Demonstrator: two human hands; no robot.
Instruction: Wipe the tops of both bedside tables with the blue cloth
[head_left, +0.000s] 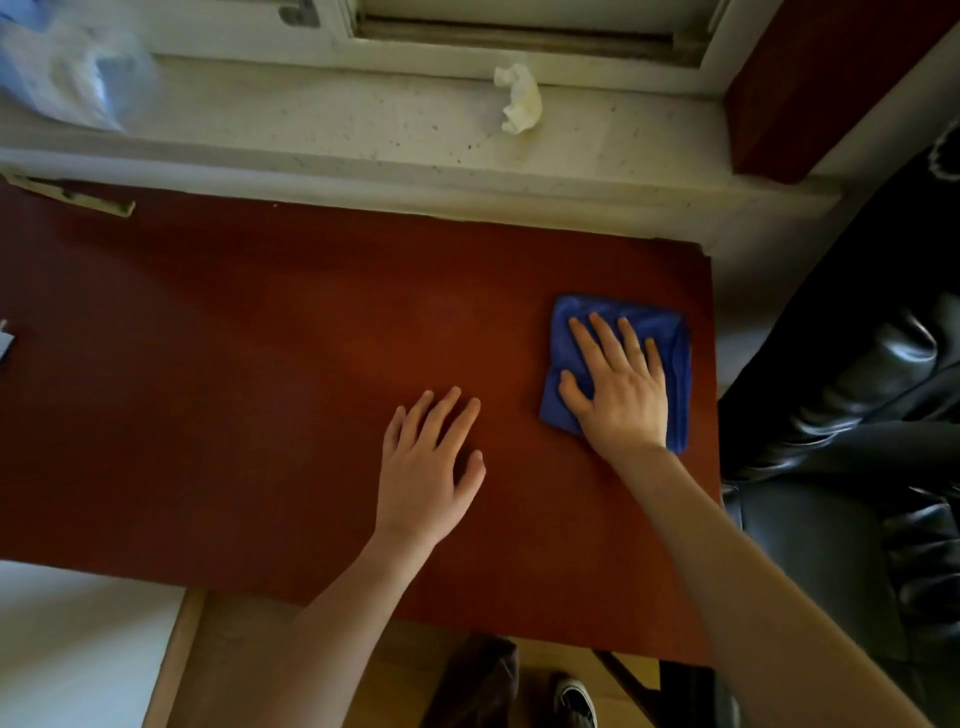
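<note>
— What is seen of the room and the surface?

— One reddish-brown table top (260, 389) is viewed from above, set against a pale speckled window sill (337, 119). One window frame (519, 26) is seen above the sill. A black leather seat (857, 415) is placed just beside the table's right edge. A strip of wooden floor (405, 670) is shown below the table's near edge.

— How many cloths are counted, and where?

— One blue cloth (670, 332) is counted. It is folded into a rough square and laid flat on the table top, near the right edge and about midway between the far and near edges.

— And the hands?

— Two are counted. The right hand (618, 384) is pressed palm-down on the blue cloth with all fingers spread; nothing is gripped, the cloth is only pinned under the flat palm. The left hand (426, 467) is laid open on the bare wood near the middle of the table, fingers extended, nothing held; it is kept apart from the cloth.

— What else is counted?

— One crumpled white tissue (519, 98) is seen on the sill. One clear plastic bag (78, 73), blurred, is seen at the sill's left end. One dark shoe with a white edge (574, 701) is glimpsed on the floor, beside one brown object that cannot be identified.
</note>
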